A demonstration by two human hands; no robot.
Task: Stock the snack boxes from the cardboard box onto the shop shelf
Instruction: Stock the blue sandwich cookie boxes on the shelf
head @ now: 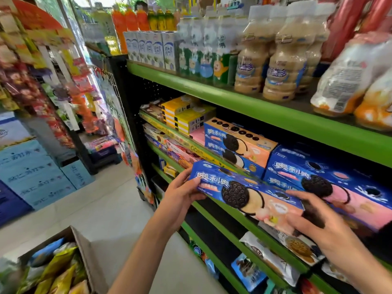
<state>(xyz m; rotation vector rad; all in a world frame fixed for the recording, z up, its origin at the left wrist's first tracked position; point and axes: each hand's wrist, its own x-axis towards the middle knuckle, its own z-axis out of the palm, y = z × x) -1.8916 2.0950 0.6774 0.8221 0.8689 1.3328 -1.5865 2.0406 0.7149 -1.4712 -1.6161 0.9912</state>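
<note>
Two hands hold one snack box (248, 195) before the shelf (265, 107).
Left hand (180, 196) grips its 9 o'clock end, right hand (314, 221) its 3 o'clock end; cardboard box (84, 249) at 7 o'clock.

Two bare forearms enter from the lower edge, each ending in a bare hand: left hand (180, 196), right hand (318, 228). No sleeve, glove, watch, or ring is visible on either. Fingernails are short and unpainted. Both wrists are uncovered.

free: dark shelf gap (220, 228) under held box | blocked: stacked cookie boxes (239, 145) behind
</note>
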